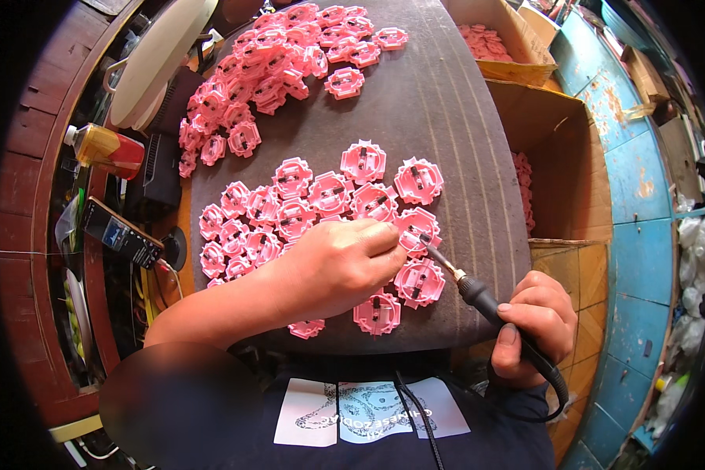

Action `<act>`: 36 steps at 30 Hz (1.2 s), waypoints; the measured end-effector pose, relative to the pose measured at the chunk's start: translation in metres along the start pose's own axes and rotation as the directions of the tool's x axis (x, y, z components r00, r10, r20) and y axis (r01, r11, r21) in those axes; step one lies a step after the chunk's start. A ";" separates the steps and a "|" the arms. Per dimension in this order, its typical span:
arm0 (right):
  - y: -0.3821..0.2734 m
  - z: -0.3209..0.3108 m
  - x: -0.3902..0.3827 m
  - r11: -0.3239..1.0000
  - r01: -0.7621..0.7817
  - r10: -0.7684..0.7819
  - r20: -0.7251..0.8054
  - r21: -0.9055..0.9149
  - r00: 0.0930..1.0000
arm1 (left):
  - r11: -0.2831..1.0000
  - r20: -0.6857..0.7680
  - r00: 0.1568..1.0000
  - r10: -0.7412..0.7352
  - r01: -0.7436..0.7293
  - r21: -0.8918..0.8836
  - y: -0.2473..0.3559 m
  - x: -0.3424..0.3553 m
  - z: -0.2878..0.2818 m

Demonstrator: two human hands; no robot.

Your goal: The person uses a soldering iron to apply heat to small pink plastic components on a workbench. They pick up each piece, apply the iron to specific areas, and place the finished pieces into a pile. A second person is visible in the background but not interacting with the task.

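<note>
My right hand (pixel 536 325) grips the black handle of a soldering iron (pixel 482 298). The iron's metal tip points up and left, reaching a pink plastic part (pixel 418 230) with small black pieces inside. On that part's left side, my left hand (pixel 352 254) is closed, its curled fingers against the edge and the fingertips partly hidden. Around my hands, several similar round pink parts lie spread on the dark board, among them one below the tip (pixel 419 283) and one nearest me (pixel 377 313). My left forearm covers some of them.
A large heap of pink parts (pixel 266 59) lies at the board's far left. Cardboard boxes (pixel 556 149) with more pink parts stand to the right. At left are a phone (pixel 121 233), a drink bottle (pixel 108 149) and a pale fan-like disc (pixel 157 59). The iron's cord hangs by my right wrist.
</note>
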State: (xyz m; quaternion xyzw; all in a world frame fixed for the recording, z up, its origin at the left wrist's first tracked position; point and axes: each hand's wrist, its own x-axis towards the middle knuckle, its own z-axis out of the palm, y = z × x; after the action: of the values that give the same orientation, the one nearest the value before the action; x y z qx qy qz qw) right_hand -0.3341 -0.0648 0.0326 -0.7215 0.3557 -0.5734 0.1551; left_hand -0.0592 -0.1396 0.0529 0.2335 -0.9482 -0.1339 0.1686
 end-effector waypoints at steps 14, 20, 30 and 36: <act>0.004 0.002 0.002 0.999 0.036 -0.037 0.020 0.031 0.999 | 1.000 0.017 1.000 -0.007 0.007 -0.009 -0.002 0.002 0.000; 0.003 0.002 0.002 0.999 0.015 -0.016 0.020 0.039 1.000 | 1.000 0.035 0.999 -0.015 0.016 -0.018 -0.002 0.003 0.000; 0.003 0.001 -0.001 0.999 0.001 -0.002 0.016 0.033 1.000 | 0.999 0.018 0.999 -0.027 0.027 -0.019 -0.002 0.001 0.002; 0.003 0.002 -0.001 0.999 0.001 -0.001 0.014 0.037 1.000 | 0.999 0.046 0.999 -0.028 0.029 -0.016 -0.001 0.005 -0.001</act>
State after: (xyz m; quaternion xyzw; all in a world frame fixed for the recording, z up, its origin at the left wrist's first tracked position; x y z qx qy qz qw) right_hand -0.3339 -0.0665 0.0291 -0.7228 0.3437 -0.5748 0.1704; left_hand -0.0627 -0.1429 0.0552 0.2426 -0.9472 -0.1496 0.1471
